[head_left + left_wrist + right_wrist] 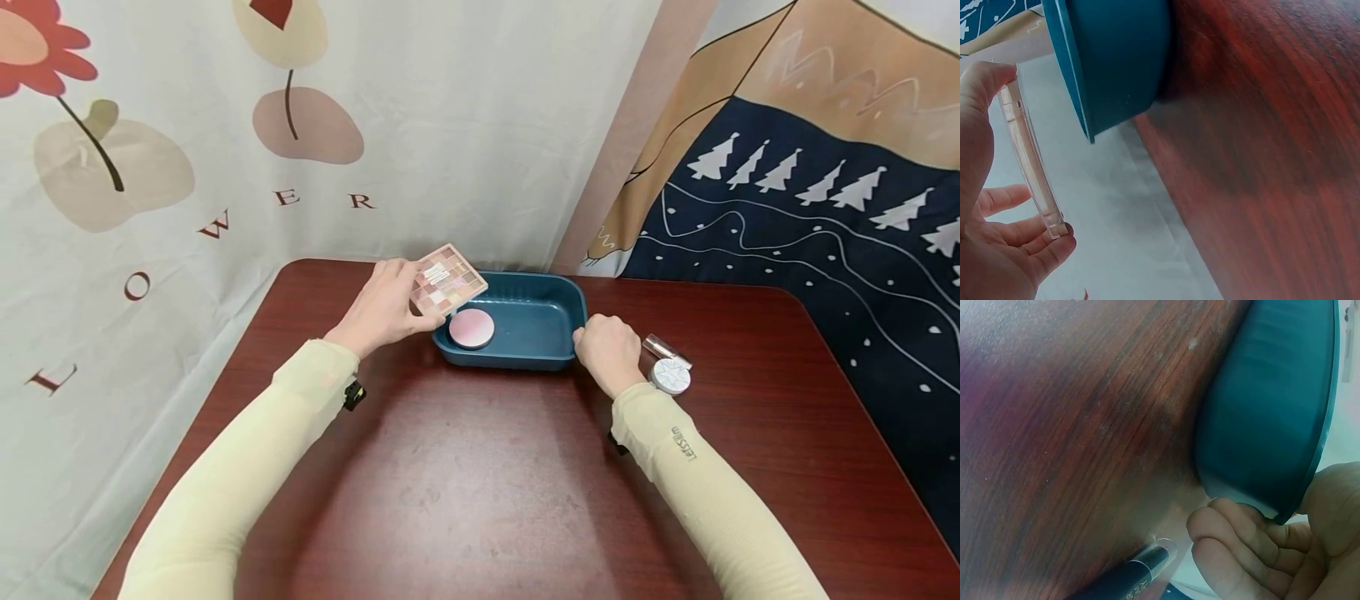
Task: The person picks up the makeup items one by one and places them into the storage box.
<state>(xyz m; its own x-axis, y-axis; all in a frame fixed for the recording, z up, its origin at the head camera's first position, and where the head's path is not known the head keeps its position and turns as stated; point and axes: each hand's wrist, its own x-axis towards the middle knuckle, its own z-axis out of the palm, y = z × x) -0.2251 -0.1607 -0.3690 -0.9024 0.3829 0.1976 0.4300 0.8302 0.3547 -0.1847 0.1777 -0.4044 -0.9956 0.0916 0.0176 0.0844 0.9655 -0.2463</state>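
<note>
My left hand (382,307) holds an eyeshadow palette (447,281) tilted above the left end of a blue plastic bin (525,362). In the left wrist view the palette (1030,159) appears edge-on, its clear case pinched between thumb and fingers. A round pink compact (472,327) lies inside the bin at its left front corner. At the bin's right end my right hand (609,350) grips the rim, with curled fingers (1225,528) below the edge and the thumb over it in the right wrist view.
Right of my right hand, a lipstick tube (667,352) and a round white patterned case (671,376) lie on the dark red wooden table (465,475). A printed curtain (465,125) hangs behind the table's back edge.
</note>
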